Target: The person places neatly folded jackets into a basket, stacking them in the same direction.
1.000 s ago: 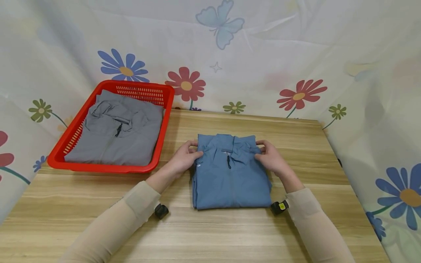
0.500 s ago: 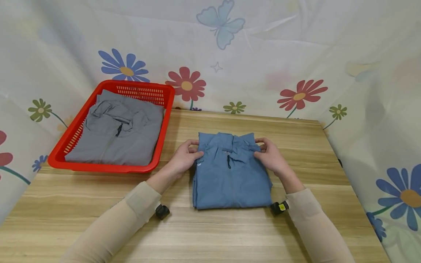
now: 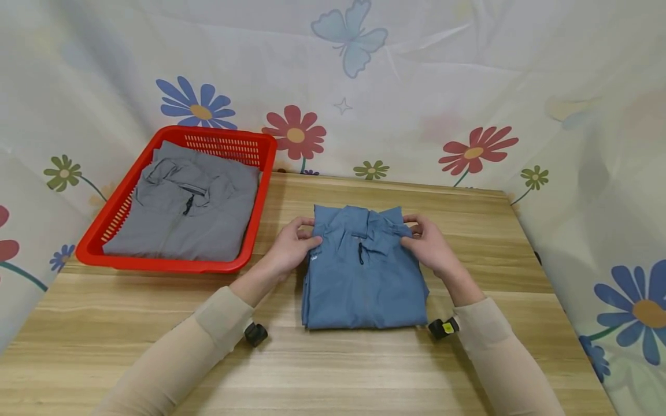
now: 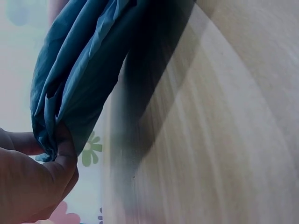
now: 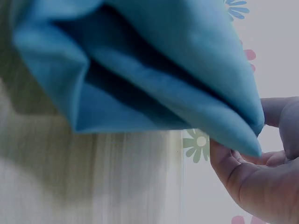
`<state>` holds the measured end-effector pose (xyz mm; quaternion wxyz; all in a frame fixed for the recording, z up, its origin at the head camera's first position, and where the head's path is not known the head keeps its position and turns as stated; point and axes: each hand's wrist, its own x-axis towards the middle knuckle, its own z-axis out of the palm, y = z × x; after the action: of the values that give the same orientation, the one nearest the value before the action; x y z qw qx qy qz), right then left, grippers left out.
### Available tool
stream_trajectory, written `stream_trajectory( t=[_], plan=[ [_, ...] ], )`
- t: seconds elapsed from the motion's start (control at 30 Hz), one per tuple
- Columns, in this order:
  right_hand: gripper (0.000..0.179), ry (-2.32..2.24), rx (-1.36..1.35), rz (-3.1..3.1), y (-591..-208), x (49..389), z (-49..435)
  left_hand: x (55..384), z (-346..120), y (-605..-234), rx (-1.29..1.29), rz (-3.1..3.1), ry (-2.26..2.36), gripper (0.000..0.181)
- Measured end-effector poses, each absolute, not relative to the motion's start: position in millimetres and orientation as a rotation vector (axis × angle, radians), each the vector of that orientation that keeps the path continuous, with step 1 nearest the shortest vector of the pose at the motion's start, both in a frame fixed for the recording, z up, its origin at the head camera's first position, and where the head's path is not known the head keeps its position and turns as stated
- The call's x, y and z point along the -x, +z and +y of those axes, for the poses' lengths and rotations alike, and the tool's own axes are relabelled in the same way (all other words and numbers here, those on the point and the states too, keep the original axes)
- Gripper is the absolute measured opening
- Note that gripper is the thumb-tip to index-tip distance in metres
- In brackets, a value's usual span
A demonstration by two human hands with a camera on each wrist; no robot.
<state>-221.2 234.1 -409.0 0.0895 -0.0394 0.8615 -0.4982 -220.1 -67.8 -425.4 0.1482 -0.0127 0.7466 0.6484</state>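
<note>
A folded blue jacket [image 3: 359, 283] with a dark zip pull lies between my hands in the head view, collar at the far side. My left hand [image 3: 292, 245] pinches its upper left edge, thumb on top and fingers beneath. At the upper right edge my right hand [image 3: 429, 245] pinches the cloth the same way. In the left wrist view the jacket's stacked folds [image 4: 79, 70] hang above the wooden surface, gripped at the end by the left hand [image 4: 37, 177]. The right wrist view has the blue folds [image 5: 140, 79] raised off the table, their corner between thumb and fingers of the right hand [image 5: 261, 177].
A red plastic basket [image 3: 253, 231] stands on the left of the wooden table [image 3: 333, 370], with a folded grey jacket [image 3: 208, 231] inside. Behind and beside the table hangs a white curtain [image 3: 416, 86] printed with flowers and a butterfly.
The jacket's collar end has risen slightly and shifted a little away from me, both hands moving with it while keeping their hold. The basket stays where it was.
</note>
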Motion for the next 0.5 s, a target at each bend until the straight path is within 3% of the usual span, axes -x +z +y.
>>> stream_trajectory(
  t=[0.5],
  plan=[
    [0.046,-1.526,0.11,2.53,-400.1,220.3,230.8,218.5,-72.6,-417.6,0.049,2.058,1.931,0.041]
  ],
)
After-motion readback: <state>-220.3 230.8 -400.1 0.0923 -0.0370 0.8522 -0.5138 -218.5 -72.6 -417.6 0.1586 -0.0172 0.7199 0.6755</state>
